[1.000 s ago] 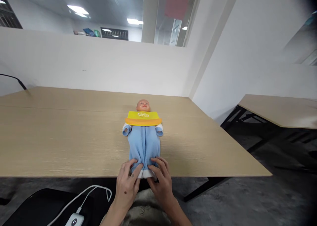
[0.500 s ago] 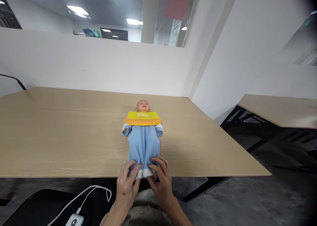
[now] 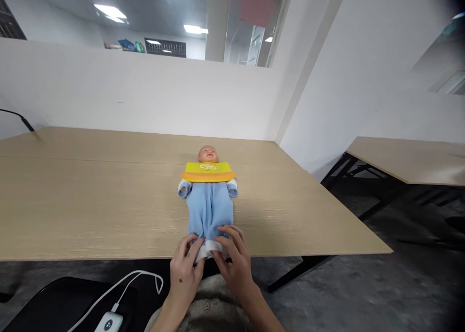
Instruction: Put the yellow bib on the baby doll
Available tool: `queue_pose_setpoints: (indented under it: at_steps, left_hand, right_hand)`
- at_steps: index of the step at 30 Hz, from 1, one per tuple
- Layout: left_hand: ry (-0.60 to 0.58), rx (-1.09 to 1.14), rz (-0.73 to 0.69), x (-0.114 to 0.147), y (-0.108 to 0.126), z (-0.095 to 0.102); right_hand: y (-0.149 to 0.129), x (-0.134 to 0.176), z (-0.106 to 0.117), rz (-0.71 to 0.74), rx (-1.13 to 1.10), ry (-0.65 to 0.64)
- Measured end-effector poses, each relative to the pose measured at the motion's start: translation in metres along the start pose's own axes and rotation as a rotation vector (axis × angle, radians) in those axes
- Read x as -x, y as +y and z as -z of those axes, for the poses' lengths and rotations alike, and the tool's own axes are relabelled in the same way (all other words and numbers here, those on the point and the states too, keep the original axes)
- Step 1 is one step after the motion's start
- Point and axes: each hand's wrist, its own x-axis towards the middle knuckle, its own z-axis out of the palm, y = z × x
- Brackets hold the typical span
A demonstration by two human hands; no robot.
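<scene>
A baby doll (image 3: pixel 208 153) lies face up on the wooden table, its head toward the wall. Across its chest is a yellow bib (image 3: pixel 208 171) with an orange lower edge and a white print. Light blue trousers (image 3: pixel 209 206) with white cuffs cover its legs, which reach the table's near edge. My left hand (image 3: pixel 186 269) pinches the cuff of the trouser leg on the left. On the other leg, my right hand (image 3: pixel 234 259) grips the cuff between thumb and fingers. The doll's feet are hidden.
The table (image 3: pixel 109 201) ends just before my body. A black chair (image 3: pixel 54 303) at lower left carries a white device (image 3: pixel 109 321) with a white cable (image 3: pixel 119 278). Another table (image 3: pixel 410 160) stands at right. A wall with a window is behind.
My right hand has moved slightly up with its cuff, which now sits a little higher than the left one. My left hand stays at its cuff. The view has shifted slightly.
</scene>
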Motion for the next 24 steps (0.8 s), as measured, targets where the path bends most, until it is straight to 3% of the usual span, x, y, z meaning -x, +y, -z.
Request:
queue_pose_setpoints:
  at_steps: [11,24]
  left_hand:
    - [-0.068,-0.049,-0.044,-0.006,0.004,0.005]
    - [-0.044,-0.056,-0.079,-0.011,0.006,0.006]
  right_hand:
    - [0.016,0.019,-0.007,0.020,0.026,0.012]
    - [0.014,0.019,-0.013,0.019,0.012,0.049]
